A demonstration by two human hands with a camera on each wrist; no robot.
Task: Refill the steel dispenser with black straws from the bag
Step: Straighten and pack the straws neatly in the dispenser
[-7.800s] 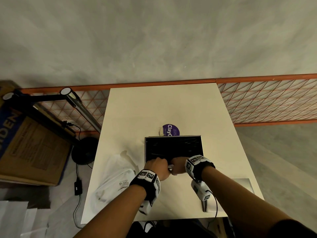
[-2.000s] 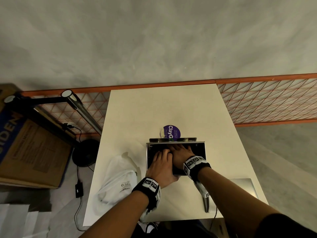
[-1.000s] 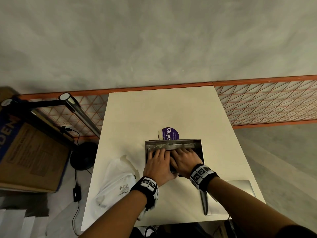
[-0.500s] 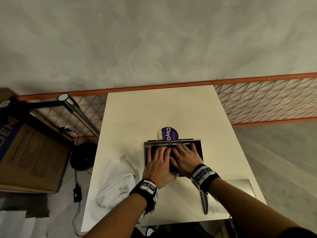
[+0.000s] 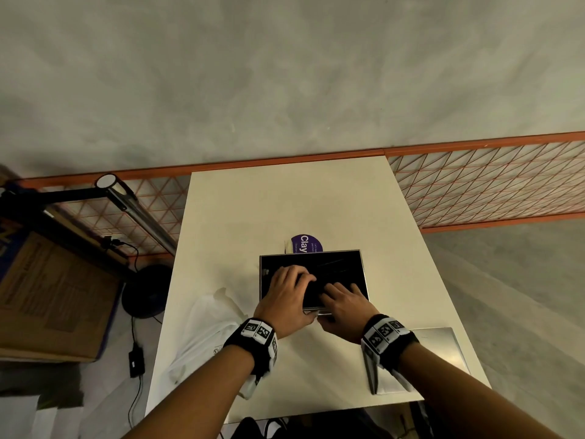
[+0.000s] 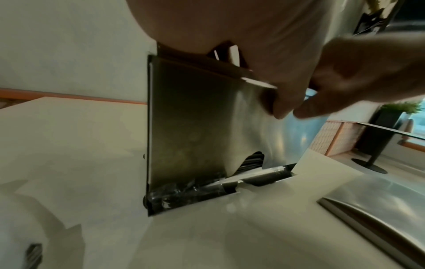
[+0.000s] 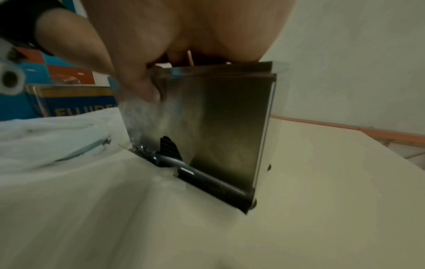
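The steel dispenser [image 5: 364,274] stands open-topped in the middle of the white table, with black straws [image 5: 335,267] lying inside. My left hand [image 5: 289,293] reaches over the near rim; its fingers curl down onto the straws and its thumb presses the front wall [image 7: 230,118]. Beside it, my right hand [image 5: 342,301] lies the same way, fingers on the straws and thumb on the front wall [image 6: 195,127]. Straws show in the bottom slot [image 6: 253,162]. The white bag [image 5: 205,337] lies just left of the dispenser.
The dispenser's steel lid [image 5: 443,350] lies at the table's near right corner. A purple round sticker [image 5: 306,243] sits behind the dispenser. A lamp arm [image 5: 136,210] and cardboard boxes [image 5: 53,296] stand left of the table; an orange mesh fence [image 5: 490,185] runs behind.
Both hands have drawn back from flat over the straws to the near rim, fingers now curled inside. The dispenser has stayed in place.
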